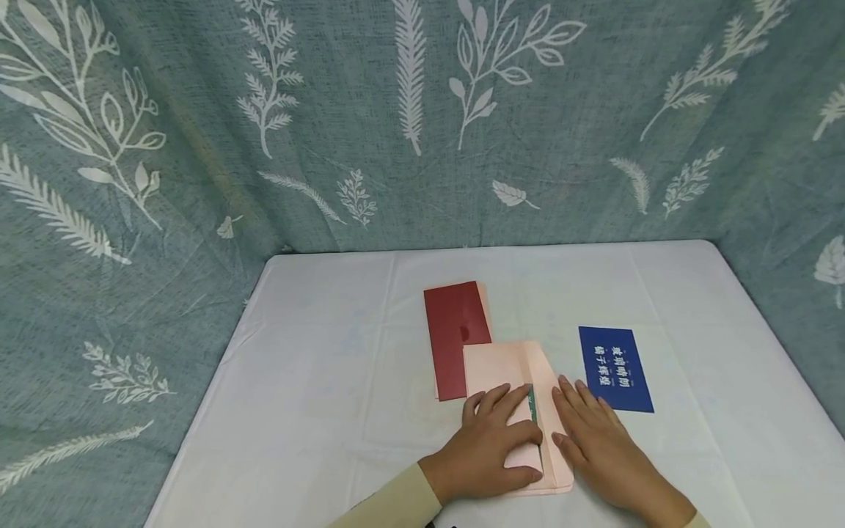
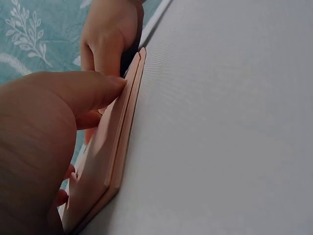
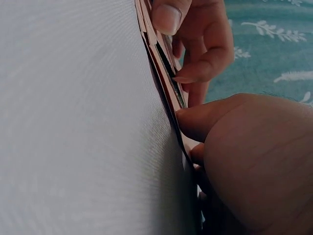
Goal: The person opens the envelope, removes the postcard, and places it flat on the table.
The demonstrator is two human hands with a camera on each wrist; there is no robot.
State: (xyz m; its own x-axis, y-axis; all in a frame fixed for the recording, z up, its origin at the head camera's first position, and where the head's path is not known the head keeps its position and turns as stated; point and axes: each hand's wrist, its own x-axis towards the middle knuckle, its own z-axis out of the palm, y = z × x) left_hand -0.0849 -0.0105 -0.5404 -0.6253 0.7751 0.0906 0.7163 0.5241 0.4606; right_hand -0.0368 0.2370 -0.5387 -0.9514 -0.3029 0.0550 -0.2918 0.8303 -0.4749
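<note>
A pale pink paper envelope (image 1: 496, 361) lies near the front of the table, its flap (image 1: 553, 440) spread out to the right. A narrow green strip (image 1: 532, 405) shows at the envelope's opening. My left hand (image 1: 491, 444) rests on the envelope with its fingers spread, the thumb near the front edge. In the left wrist view that thumb (image 2: 100, 88) lies on the envelope's upper face. My right hand (image 1: 604, 451) lies along the flap's right edge, fingers fairly straight and touching it. The right wrist view shows its thumb (image 3: 200, 120) against the paper edge.
Behind the envelope and partly under it lies a dark red envelope (image 1: 455, 330) with a pink edge showing. A blue card (image 1: 616, 369) with white characters is beyond my right hand. The white-covered table (image 1: 297, 381) meets a green leaf-patterned curtain (image 1: 370, 110) at the back.
</note>
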